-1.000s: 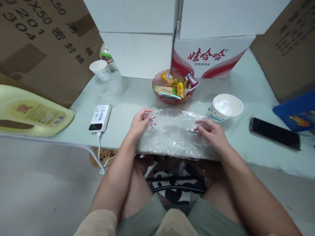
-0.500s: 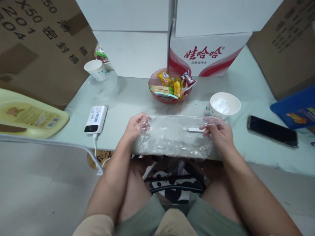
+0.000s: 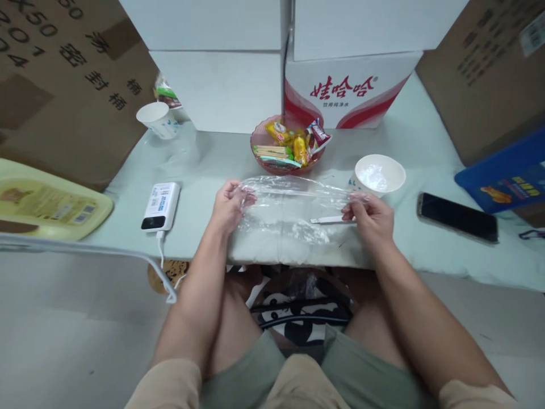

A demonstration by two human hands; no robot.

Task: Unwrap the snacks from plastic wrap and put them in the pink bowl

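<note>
The fingers of the left hand (image 3: 227, 208) are curled in, thumb and fingertips pinching the left end of a clear plastic film (image 3: 293, 199). Those of the right hand (image 3: 374, 218) are likewise drawn together, gripping its right end. Stretched loosely between the two hands, the wrinkled sheet hangs above the near part of the table (image 3: 213, 165). A slim white-handled tool (image 3: 334, 219) shows in line with the sheet's right part, handle end by the right fingertips; whether they touch it, I cannot tell.

Just beyond the right hand stands a paper cup (image 3: 395, 173) with something shiny inside; a smartphone (image 3: 457, 217) lies to its right. Behind the sheet sits a reddish scalloped bowl (image 3: 260, 133) of wrapped snacks (image 3: 300, 149). Left of the left hand lies a white power bank (image 3: 160, 206) with a cable (image 3: 161, 247) plugged in. Farther back are a second paper cup (image 3: 159, 120) and a red-and-white carton (image 3: 344, 94).
</note>
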